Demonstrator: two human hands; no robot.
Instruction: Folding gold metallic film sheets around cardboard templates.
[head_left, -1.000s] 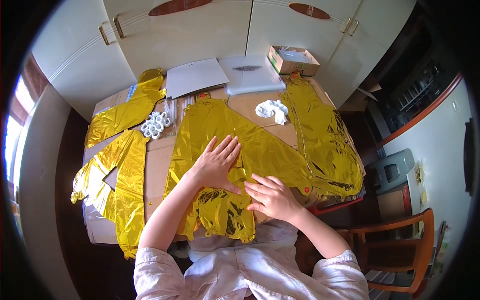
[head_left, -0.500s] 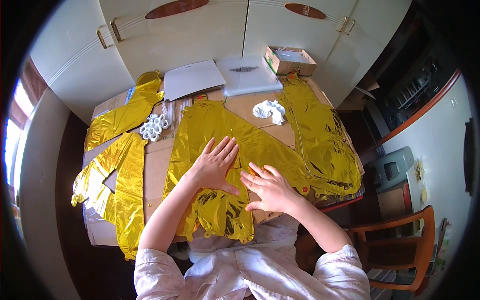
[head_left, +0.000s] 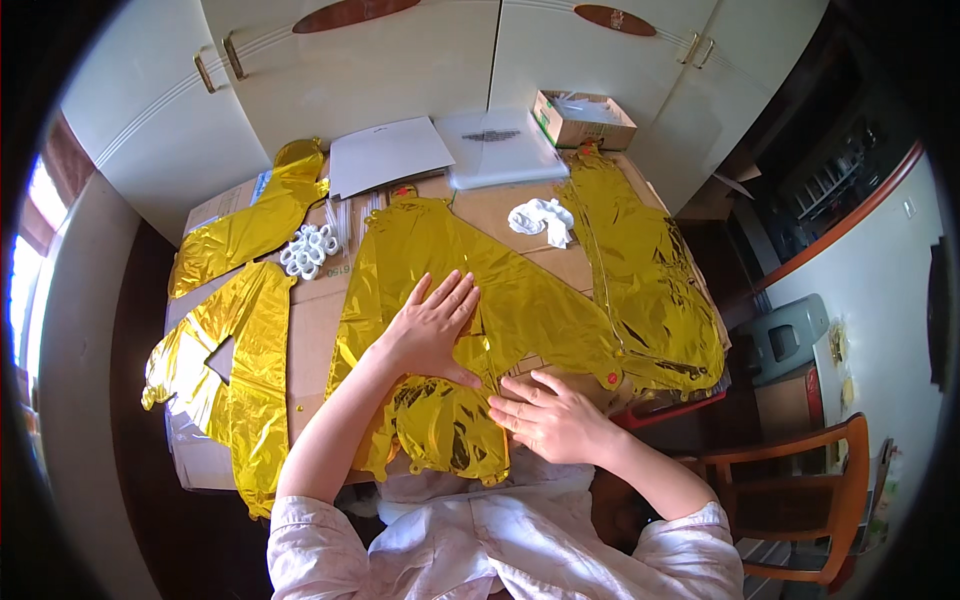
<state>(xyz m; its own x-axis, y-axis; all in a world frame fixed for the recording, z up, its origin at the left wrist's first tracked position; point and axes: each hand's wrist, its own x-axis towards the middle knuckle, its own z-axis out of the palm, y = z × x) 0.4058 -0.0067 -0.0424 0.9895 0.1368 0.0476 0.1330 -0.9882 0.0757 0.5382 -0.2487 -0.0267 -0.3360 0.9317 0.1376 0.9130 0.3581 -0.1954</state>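
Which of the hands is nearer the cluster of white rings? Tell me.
Left. The left hand lies on gold foil, right of and below the white rings in the picture; the right hand is farther right and lower.

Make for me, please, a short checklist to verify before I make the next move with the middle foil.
1. Left hand spread on the middle foil: ok.
2. Right hand pressing firmly: cannot tell.
3. Near part of the middle foil smooth: not ok, it is creased.
4. White rings away from both hands: ok.
5. White wad off the middle foil: ok.
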